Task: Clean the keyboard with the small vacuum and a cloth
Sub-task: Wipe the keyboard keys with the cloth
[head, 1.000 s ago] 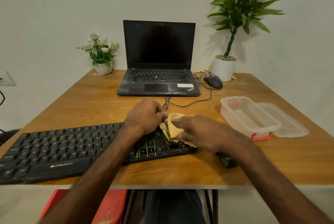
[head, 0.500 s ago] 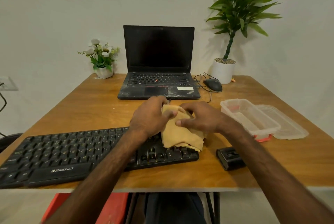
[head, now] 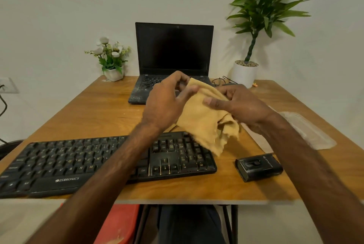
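cloth (head: pixel 204 123): held up above keyboard's right end | left hand (head: pixel 165 103): pinching cloth's top edge | right hand (head: pixel 239 105): gripping its other side | keyboard (head: pixel 102 163): long axis left-right, below hands | vacuum (head: pixel 259 166): right of keyboard, nearer right hand

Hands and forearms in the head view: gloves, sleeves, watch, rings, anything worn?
Nothing worn that shows. The left hand and right hand are bare, no gloves, and no rings visible. Both forearms are bare right down to the frame edge: no sleeves, watch, bands, markers or cables on them.
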Available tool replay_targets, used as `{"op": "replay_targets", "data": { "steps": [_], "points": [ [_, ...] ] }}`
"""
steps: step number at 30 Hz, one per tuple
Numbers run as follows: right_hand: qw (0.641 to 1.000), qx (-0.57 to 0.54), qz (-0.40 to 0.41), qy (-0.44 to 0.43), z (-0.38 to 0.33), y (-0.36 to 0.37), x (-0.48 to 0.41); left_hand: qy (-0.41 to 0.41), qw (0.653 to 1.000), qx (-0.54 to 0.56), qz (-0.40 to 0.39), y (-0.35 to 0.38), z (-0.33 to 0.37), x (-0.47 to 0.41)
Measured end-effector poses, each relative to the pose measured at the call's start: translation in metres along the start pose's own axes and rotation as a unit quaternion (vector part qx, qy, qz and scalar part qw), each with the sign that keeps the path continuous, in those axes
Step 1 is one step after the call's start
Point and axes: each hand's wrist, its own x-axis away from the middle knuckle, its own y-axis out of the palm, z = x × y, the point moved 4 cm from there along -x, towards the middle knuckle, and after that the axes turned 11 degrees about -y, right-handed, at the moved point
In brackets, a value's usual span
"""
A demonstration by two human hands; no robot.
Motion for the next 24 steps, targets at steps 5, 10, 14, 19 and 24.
{"op": "replay_targets", "data": {
  "steps": [5, 10, 14, 19, 24],
  "points": [
    [0.891, 0.449, 0.064, -0.037, 0.009, 0.006, 0.0, -0.062, 0.918, -0.282, -0.271, 0.004, -0.026, 0.041],
    [0.86, 0.496, -0.099, -0.057, 0.031, 0.077, 0.032, -0.115, 0.833, -0.389, -0.376, 0.018, -0.054, 0.068],
    [0.881, 0.465, -0.09, -0.022, 0.026, 0.084, 0.065, -0.106, 0.81, -0.456, -0.354, 0.021, -0.062, 0.072],
    [0.891, 0.436, -0.088, -0.09, 0.032, 0.107, 0.071, -0.071, 0.819, -0.463, -0.331, 0.022, -0.061, 0.075],
    [0.928, 0.362, -0.076, -0.032, 0.036, 0.095, 0.046, -0.085, 0.805, -0.466, -0.356, 0.019, -0.063, 0.072]
  ]
}}
